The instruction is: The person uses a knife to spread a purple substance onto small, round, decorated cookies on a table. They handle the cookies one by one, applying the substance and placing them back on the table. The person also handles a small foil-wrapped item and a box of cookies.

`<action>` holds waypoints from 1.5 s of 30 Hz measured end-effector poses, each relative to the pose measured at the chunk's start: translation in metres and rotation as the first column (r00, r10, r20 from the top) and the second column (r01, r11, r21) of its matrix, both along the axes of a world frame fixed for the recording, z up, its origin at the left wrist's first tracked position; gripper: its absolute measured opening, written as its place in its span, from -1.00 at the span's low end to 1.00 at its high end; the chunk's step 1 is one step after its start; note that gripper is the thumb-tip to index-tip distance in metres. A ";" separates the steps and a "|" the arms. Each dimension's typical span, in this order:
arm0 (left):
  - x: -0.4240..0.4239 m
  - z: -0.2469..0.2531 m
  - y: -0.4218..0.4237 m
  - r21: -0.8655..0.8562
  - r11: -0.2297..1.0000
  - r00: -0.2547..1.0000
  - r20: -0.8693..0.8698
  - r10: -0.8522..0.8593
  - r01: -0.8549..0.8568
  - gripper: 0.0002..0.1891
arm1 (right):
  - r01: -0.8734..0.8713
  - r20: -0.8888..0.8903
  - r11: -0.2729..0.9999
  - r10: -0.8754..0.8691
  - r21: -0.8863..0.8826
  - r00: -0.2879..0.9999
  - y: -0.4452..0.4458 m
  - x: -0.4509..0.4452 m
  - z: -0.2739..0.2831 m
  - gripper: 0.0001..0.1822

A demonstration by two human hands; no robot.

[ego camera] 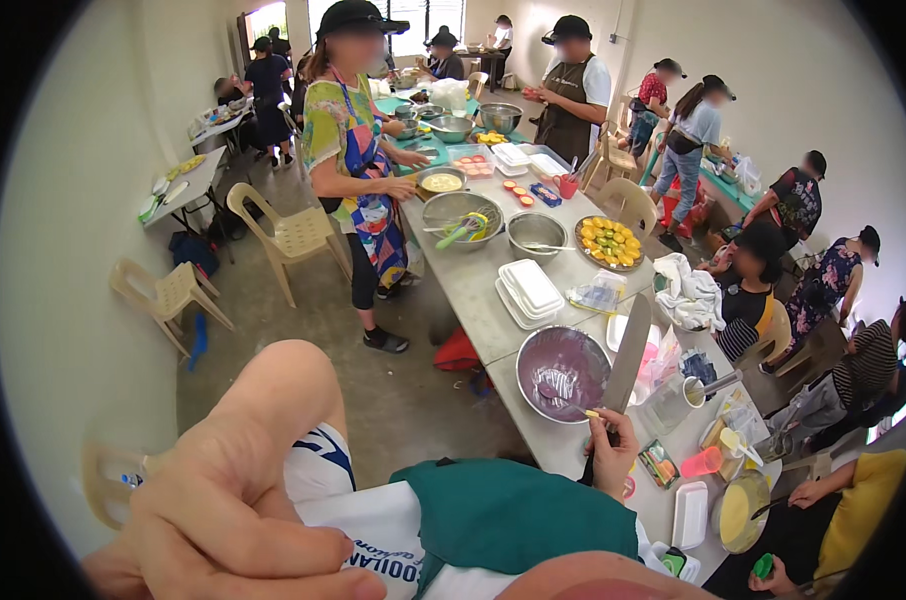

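Observation:
My right hand (616, 451) holds a broad-bladed knife (627, 356) by its dark handle, blade upward, beside the table's edge. Just past my fingertips stands a metal mixing bowl (563, 360) smeared with purple residue. A spoon (561, 400) rests in it, its handle reaching to my fingertips, where a small yellow bit shows; I cannot tell whether I touch the spoon. My left hand (231, 480) is raised very close to the camera at lower left. Its fingers are bent, no object shows in it, and its inner side is hidden. A green apron (513, 502) covers my front.
Along the long table (498, 352) are foam boxes (529, 291), a whisk bowl (462, 217), a tray of yellow and green cakes (609, 243) and a clear pitcher (670, 405). A co-worker's hand (805, 493) is near a bowl of yellow batter (739, 514). Plastic chairs (291, 232) stand left.

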State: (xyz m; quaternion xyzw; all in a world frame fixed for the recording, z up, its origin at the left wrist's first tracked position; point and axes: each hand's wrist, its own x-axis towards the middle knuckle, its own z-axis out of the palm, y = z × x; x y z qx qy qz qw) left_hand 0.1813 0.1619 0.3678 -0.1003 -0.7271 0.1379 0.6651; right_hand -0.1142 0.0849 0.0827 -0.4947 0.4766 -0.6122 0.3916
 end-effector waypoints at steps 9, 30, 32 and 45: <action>0.008 -0.004 0.018 0.130 0.973 0.979 0.099 0.178 -0.190 -0.24 | 0.030 0.056 0.999 -0.031 0.013 0.998 0.004 -0.006 -0.001 -0.85; 0.025 -0.062 -0.043 0.293 0.823 0.661 -0.492 0.567 -0.487 -0.49 | 0.054 0.075 0.999 -0.054 0.003 0.996 0.004 0.003 -0.004 -0.85; 0.022 -0.094 -0.075 0.514 0.795 0.706 -0.428 0.564 -0.322 -0.58 | 0.071 0.069 0.997 -0.070 -0.009 0.995 0.005 0.000 -0.006 -0.85; -0.040 -0.354 -0.133 0.288 -0.747 0.659 -0.708 0.255 0.599 -0.68 | 0.164 -0.006 0.986 -0.164 -0.007 0.986 0.012 -0.013 -0.013 -0.89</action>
